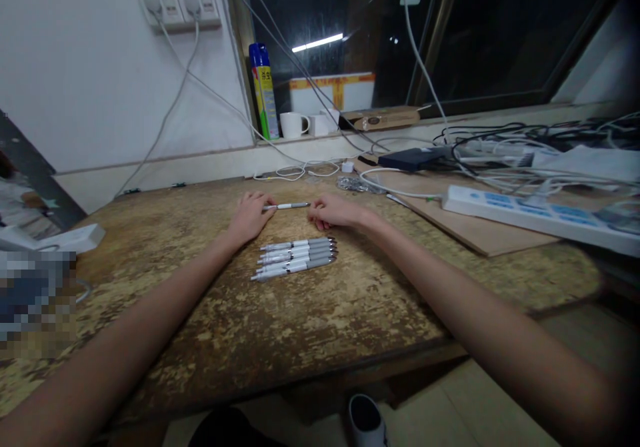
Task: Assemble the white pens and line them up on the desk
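A white and grey pen (287,205) lies crosswise between my two hands, above the worn wooden tabletop or on it; which one I cannot tell. My left hand (251,216) is closed on the pen's left end, its fingers covering that end. At the dark tip on the other side is my right hand (330,212), fingers curled together; whether they grip the tip or something hidden is unclear. Closer to me, several similar pens (296,258) lie side by side in a row, their grey ends and tips pointing right.
The worn wooden table (280,327) has a brown board (480,230) on its right, bearing a white power strip (540,217) and tangled cables. A dark flat box (413,159) lies behind. A white mug (294,125) and spray can (264,93) stand on the windowsill.
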Action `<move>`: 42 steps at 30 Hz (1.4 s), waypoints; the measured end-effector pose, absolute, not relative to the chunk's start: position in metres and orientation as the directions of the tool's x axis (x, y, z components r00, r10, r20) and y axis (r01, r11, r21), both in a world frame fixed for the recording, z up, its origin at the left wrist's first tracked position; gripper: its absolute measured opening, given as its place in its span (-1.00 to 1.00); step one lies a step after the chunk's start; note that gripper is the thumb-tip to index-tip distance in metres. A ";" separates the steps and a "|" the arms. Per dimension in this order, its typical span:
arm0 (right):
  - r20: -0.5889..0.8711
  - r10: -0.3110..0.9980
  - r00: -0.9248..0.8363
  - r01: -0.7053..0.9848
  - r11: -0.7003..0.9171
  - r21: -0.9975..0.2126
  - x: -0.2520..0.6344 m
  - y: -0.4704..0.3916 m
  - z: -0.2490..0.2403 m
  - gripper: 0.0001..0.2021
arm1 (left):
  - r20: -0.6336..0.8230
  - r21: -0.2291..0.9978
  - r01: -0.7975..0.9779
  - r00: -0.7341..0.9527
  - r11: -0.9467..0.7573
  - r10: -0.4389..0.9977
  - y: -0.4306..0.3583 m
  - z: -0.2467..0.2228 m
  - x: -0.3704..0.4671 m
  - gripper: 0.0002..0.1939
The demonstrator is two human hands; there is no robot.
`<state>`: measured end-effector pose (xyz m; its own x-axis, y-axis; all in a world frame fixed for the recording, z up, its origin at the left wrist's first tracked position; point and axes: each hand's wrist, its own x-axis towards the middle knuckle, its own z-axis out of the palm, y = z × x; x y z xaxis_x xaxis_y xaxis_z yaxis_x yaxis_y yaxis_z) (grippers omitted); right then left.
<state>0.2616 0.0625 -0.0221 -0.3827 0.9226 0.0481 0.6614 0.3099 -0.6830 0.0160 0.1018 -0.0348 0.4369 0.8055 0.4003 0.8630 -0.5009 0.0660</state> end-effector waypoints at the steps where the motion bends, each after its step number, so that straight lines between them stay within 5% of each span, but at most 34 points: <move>1: 0.060 0.926 -0.373 0.665 0.312 -0.678 0.261 0.062 -0.022 -0.78 | 0.401 0.064 0.863 0.438 -0.502 0.805 0.101 -0.034 0.018 -0.73; 8: 0.247 0.951 -0.186 0.842 0.284 -0.458 0.257 0.051 -0.024 -0.84 | 0.488 0.066 0.840 0.443 -0.538 0.752 0.062 -0.014 0.014 -0.71; 10: 0.321 0.937 -0.140 0.880 0.267 -0.394 0.255 0.048 -0.028 -0.70 | 0.516 0.061 0.831 0.448 -0.552 0.730 0.048 -0.008 0.011 -0.70; 13: 0.313 0.934 -0.171 0.897 0.279 -0.344 0.249 0.044 -0.032 -0.57 | 0.522 0.052 0.800 0.489 -0.598 0.699 0.031 -0.002 0.011 -0.72; 20: 0.365 0.904 -0.225 0.905 0.332 -0.266 0.241 0.031 -0.021 -0.73 | 0.544 -0.069 0.729 0.599 -0.681 0.587 0.011 0.003 0.021 -0.67; 29: 0.329 0.895 -0.302 0.924 0.360 -0.132 0.240 0.029 -0.019 -0.70 | 0.512 -0.198 0.752 0.626 -0.629 0.588 0.001 0.006 0.028 -0.69; 42: 0.344 0.877 -0.337 0.941 0.323 0.100 0.236 0.021 -0.015 -0.66 | 0.406 0.255 0.792 0.432 -0.554 0.805 -0.001 0.002 0.027 -0.54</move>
<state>0.2358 0.0207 -0.0146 -0.3368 0.8766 0.3437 0.9413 0.3225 0.0998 0.0268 -0.0010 0.0017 0.4320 0.8051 0.4064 0.7923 -0.5541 0.2554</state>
